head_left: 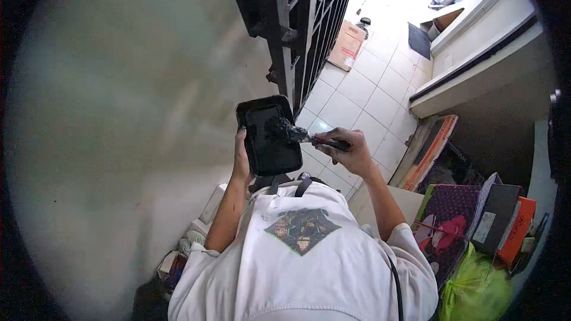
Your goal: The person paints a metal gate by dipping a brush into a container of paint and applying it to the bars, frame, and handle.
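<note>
In the head view my left hand (241, 157) grips the left edge of a black rectangular tray (276, 159), holding it up in front of my chest. My right hand (355, 150) is closed around the dark handle of a paintbrush (301, 135). The brush reaches over the tray's right rim, and its dark-coated bristle end lies over the inside of the tray. Dark wet-looking material coats the tray's inner surface. Smudges of the same dark colour show on the fingers of my right hand.
A black metal gate (297, 41) stands just beyond the tray, beside a pale wall (131, 113). Flattened cardboard (347, 46) lies on the white tiled floor (363, 92). At the right are stacked boxes (496, 217) and a yellow-green plastic bag (476, 288).
</note>
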`<action>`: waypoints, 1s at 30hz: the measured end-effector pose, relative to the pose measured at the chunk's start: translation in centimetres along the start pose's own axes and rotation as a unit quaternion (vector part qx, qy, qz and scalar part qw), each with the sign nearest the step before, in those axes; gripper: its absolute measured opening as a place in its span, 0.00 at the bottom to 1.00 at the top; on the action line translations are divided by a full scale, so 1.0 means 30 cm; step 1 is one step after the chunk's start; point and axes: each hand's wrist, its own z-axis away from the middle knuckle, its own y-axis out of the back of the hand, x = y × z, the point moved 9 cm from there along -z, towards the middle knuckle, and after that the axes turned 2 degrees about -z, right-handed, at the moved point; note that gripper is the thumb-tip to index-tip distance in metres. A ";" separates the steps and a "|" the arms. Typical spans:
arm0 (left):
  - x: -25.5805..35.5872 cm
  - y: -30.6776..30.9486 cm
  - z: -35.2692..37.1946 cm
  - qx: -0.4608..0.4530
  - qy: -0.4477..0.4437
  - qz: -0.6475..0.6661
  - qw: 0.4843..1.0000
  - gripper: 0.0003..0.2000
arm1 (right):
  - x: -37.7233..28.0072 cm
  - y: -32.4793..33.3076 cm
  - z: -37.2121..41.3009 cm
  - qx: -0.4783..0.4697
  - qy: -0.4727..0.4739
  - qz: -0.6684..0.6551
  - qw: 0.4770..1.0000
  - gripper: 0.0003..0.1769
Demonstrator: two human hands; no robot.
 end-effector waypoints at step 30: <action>0.116 0.238 -0.160 -0.135 0.050 0.035 0.989 0.32 | -0.001 -0.265 -0.027 0.104 -0.063 0.002 0.993 0.10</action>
